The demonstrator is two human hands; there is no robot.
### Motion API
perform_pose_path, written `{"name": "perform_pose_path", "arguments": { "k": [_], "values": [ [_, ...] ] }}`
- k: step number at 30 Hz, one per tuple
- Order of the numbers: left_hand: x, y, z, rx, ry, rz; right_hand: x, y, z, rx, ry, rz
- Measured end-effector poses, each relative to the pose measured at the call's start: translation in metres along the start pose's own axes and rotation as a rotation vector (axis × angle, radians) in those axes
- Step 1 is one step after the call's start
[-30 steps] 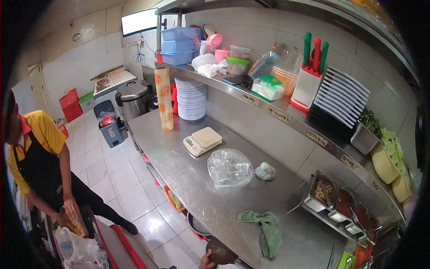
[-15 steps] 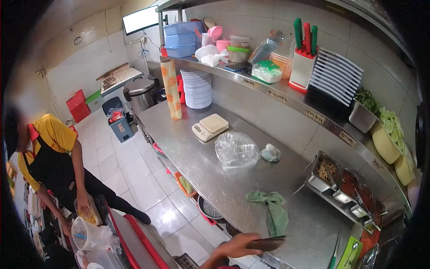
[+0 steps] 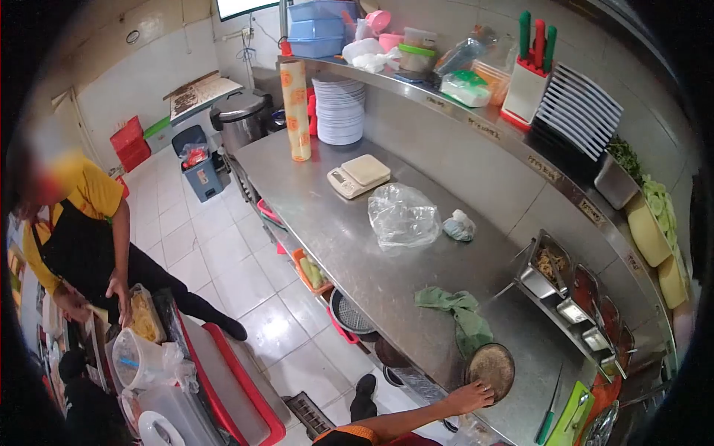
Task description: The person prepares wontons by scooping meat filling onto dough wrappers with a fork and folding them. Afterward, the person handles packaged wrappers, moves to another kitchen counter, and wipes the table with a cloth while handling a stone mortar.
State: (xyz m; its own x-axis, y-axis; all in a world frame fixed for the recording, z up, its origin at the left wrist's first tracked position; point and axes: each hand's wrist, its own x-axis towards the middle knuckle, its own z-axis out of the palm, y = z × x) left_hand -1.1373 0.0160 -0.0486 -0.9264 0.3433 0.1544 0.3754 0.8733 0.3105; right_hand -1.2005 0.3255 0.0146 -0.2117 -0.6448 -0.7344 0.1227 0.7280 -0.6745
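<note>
A round brown board or lid [image 3: 491, 373] is at the front edge of the steel counter [image 3: 327, 245], touching the crumpled green cloth [image 3: 461, 316]. My right hand [image 3: 470, 399] reaches in from the bottom, its fingers closed on the near left rim of the round piece. Right of it lie a knife with a green handle [image 3: 549, 416] and a green board [image 3: 574, 416]. Farther back on the counter are a clear plastic bag [image 3: 404, 215], a small tied bag [image 3: 460, 226] and a white scale [image 3: 359, 176]. My left hand is out of view.
At the left a co-worker [image 3: 82, 238] in yellow and black stands by a food container [image 3: 146, 316] and a white tub [image 3: 137, 360]. Metal trays of food [image 3: 547, 271] hang at the counter's right. A shelf [image 3: 416, 88] with several items runs above.
My right hand has brought the round piece up from below the counter's edge, rightward onto its front. The view has shifted. The co-worker's hands have moved off the food container.
</note>
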Motion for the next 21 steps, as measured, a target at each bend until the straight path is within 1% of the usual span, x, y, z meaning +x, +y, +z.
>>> {"name": "perform_pose_path", "arguments": {
  "k": [1, 2, 3, 4, 6, 7, 9, 10, 12, 14, 15, 16, 17, 18, 19, 20, 21],
  "values": [
    [-0.003, -0.001, 0.002, 0.004, 0.004, -0.011, 0.006, -0.03, 0.004, -0.091, 0.03, -0.014],
    [-0.008, 0.002, 0.006, -0.06, 0.006, -0.038, 0.01, -0.048, 0.008, -0.179, 0.058, -0.028],
    [-0.012, 0.003, 0.008, -0.124, 0.008, -0.063, 0.019, -0.052, 0.006, -0.152, 0.051, -0.225],
    [-0.017, 0.003, 0.005, -0.118, 0.01, -0.071, 0.03, -0.06, 0.005, -0.157, 0.044, -0.231],
    [-0.03, 0.009, 0.001, -0.243, 0.07, -0.16, 0.047, -0.081, 0.003, 0.214, -0.006, -0.173],
    [-0.038, 0.009, 0.01, -0.238, 0.076, -0.165, 0.052, -0.1, 0.001, 0.207, -0.01, -0.177],
    [-0.06, 0.01, 0.031, -0.193, 0.533, -0.114, 0.061, -0.137, -0.002, -0.607, -0.031, -0.208],
    [-0.073, 0.012, 0.03, -0.189, 0.536, -0.114, 0.065, -0.141, 0.0, -0.61, -0.03, -0.213],
    [-0.111, 0.017, 0.03, -0.485, 0.574, -0.267, 0.078, -0.148, 0.013, -0.357, 0.188, -0.217],
    [-0.163, 0.023, 0.047, -0.581, 0.734, -0.546, 0.094, -0.166, 0.025, -0.634, 0.261, -0.41],
    [-0.192, 0.03, 0.037, -0.746, 0.761, -0.731, 0.115, -0.161, 0.03, -0.431, 0.241, -0.432],
    [-0.214, 0.033, 0.03, -0.922, 0.635, -1.066, 0.136, -0.155, 0.025, -0.795, 0.348, -0.535],
    [-0.224, 0.031, 0.063, -0.657, 0.787, -1.402, 0.136, -0.176, 0.046, -0.956, 0.452, -0.563],
    [-0.256, 0.02, 0.117, -0.674, 1.08, -1.296, 0.148, -0.178, 0.052, -1.015, 0.509, -0.645],
    [-0.28, 0.013, 0.116, -0.76, 0.923, -1.501, 0.16, -0.18, 0.055, -1.141, 0.52, -0.576],
    [-0.287, 0.013, 0.074, -0.867, 0.913, -1.762, 0.168, -0.173, 0.053, -1.18, 0.515, -0.59],
    [-0.305, 0.0, 0.119, -0.881, 1.199, -1.697, 0.179, -0.167, 0.057, -1.209, 0.52, -0.644]
  ]
}}
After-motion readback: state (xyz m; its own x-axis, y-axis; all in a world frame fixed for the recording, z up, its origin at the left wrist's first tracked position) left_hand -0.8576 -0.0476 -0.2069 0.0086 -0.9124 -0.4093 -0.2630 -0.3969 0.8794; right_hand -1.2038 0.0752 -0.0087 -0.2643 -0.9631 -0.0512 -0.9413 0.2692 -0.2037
